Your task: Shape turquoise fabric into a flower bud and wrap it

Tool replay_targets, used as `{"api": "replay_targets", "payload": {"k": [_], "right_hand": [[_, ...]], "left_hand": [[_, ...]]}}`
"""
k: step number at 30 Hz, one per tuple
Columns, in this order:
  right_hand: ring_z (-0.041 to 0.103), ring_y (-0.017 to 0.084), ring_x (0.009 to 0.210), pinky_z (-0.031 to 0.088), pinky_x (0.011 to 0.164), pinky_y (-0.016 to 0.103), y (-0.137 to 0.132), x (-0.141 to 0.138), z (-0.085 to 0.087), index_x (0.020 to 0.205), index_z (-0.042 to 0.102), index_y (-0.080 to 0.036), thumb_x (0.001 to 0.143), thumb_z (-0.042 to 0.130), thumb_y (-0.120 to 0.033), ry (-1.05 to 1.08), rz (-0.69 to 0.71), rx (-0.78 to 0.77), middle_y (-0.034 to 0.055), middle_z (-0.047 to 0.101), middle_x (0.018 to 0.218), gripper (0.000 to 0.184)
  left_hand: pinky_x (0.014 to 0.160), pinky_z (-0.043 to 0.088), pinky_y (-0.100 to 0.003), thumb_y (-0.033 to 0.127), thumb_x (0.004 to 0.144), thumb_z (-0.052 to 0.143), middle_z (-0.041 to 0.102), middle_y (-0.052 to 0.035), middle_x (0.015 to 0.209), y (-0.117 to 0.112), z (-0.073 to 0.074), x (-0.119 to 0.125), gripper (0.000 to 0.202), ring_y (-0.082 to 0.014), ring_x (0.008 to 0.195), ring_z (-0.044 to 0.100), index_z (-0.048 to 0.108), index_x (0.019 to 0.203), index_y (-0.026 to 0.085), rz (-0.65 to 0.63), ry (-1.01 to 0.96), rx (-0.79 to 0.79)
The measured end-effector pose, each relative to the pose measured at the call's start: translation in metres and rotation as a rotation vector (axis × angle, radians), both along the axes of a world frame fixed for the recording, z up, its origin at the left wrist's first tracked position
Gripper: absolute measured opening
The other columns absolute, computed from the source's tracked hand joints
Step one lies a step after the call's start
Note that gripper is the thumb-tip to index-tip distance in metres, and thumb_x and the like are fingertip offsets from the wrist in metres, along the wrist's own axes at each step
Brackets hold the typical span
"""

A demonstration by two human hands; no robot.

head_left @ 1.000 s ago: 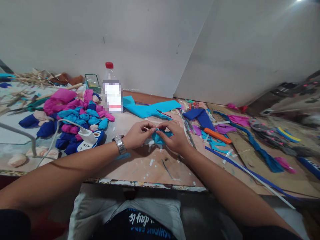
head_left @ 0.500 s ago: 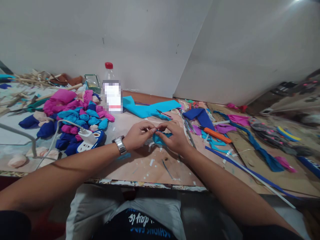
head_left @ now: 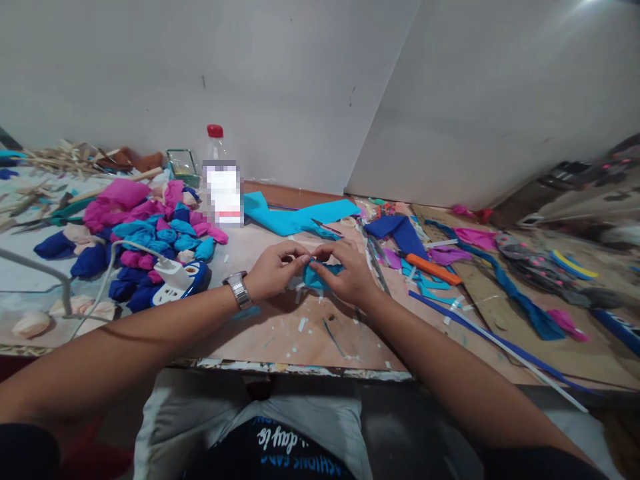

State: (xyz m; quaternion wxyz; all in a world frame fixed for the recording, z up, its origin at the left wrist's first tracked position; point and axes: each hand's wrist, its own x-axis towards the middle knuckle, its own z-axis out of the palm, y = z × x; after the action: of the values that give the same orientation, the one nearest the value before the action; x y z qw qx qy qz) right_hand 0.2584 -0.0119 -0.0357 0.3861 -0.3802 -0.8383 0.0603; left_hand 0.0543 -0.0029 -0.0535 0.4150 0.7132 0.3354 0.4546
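Over the middle of the table, both hands meet at a small piece of blue crepe paper [head_left: 315, 277]. My left hand [head_left: 274, 268], with a metal watch on its wrist, pinches the paper's edge between thumb and fingertips. Curled around its other side is my right hand [head_left: 346, 272], thumb against the paper, its fingertips touching those of the left. The paper's exact fold is partly hidden by the fingers. Behind the hands lies a long light-blue crepe strip [head_left: 280, 222]. A heap of pink, blue and cream paper buds [head_left: 170, 230] sits to the left.
A power strip [head_left: 187, 283] with a plugged-in charger and cable lies left of my hands. A red-capped bottle [head_left: 216, 150] stands behind. To the right are an orange utility knife [head_left: 431, 268], paper scraps, and a thin white stick [head_left: 530, 365] crossing the table edge.
The fingers have shifted slightly on the blue crepe paper, and a little more of it shows between the hands. The whole view has drifted slightly; other things lie where they were.
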Motion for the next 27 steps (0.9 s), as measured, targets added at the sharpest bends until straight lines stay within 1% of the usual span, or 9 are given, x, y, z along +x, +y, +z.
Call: {"api": "replay_targets", "payload": {"k": [3,8,13,18,23,27], "right_hand": [[0.068,0.022,0.085,0.043,0.091,0.043,0.0001,-0.0003,-0.0001,0.100,0.067,-0.024,0.093,0.068,-0.037,0.007,-0.006,0.003,0.0036,0.076,0.092,0.015],[0.069,0.023,0.085,0.043,0.089,0.043,0.0001,-0.0010,0.0008,0.099,0.067,-0.024,0.094,0.067,-0.041,0.025,-0.008,-0.017,0.0039,0.076,0.091,0.018],[0.068,0.022,0.084,0.043,0.088,0.041,0.0002,-0.0011,0.0012,0.098,0.067,-0.023,0.094,0.069,-0.039,0.030,0.004,-0.021,0.0033,0.076,0.092,0.017],[0.067,0.022,0.085,0.042,0.088,0.041,0.0005,-0.0001,0.0002,0.100,0.067,-0.022,0.094,0.068,-0.037,0.012,-0.002,0.002,0.0034,0.075,0.092,0.016],[0.067,0.022,0.085,0.043,0.087,0.041,0.0006,0.0003,-0.0010,0.099,0.067,-0.023,0.093,0.068,-0.035,0.012,-0.006,0.008,0.0036,0.075,0.091,0.014],[0.068,0.022,0.084,0.043,0.087,0.041,0.0014,0.0003,-0.0020,0.099,0.068,-0.023,0.094,0.068,-0.036,0.019,0.006,0.009,0.0037,0.076,0.091,0.015]], "left_hand": [[0.078,0.051,-0.030,0.047,0.096,0.059,0.071,-0.0057,0.090,-0.0005,0.0004,-0.0007,0.033,-0.0177,0.085,0.064,0.071,0.091,0.017,0.001,0.022,0.038],[0.082,0.052,-0.031,0.044,0.096,0.060,0.073,-0.0076,0.096,-0.0006,0.0002,-0.0011,0.030,-0.0187,0.089,0.065,0.073,0.092,0.017,-0.015,0.021,0.083],[0.082,0.050,-0.031,0.041,0.097,0.058,0.072,-0.0072,0.094,0.0000,-0.0002,-0.0010,0.029,-0.0185,0.089,0.064,0.071,0.089,0.017,-0.005,0.041,0.099],[0.081,0.049,-0.031,0.040,0.099,0.056,0.071,-0.0066,0.096,0.0008,-0.0018,-0.0006,0.028,-0.0183,0.089,0.063,0.070,0.092,0.017,0.020,0.043,0.074],[0.075,0.047,-0.029,0.041,0.098,0.056,0.070,-0.0050,0.086,0.0012,-0.0029,-0.0009,0.031,-0.0163,0.080,0.061,0.070,0.089,0.015,-0.008,0.046,0.065],[0.076,0.048,-0.028,0.043,0.098,0.056,0.073,-0.0052,0.090,0.0014,-0.0028,-0.0014,0.032,-0.0163,0.083,0.063,0.072,0.091,0.016,-0.018,0.053,0.059]]}}
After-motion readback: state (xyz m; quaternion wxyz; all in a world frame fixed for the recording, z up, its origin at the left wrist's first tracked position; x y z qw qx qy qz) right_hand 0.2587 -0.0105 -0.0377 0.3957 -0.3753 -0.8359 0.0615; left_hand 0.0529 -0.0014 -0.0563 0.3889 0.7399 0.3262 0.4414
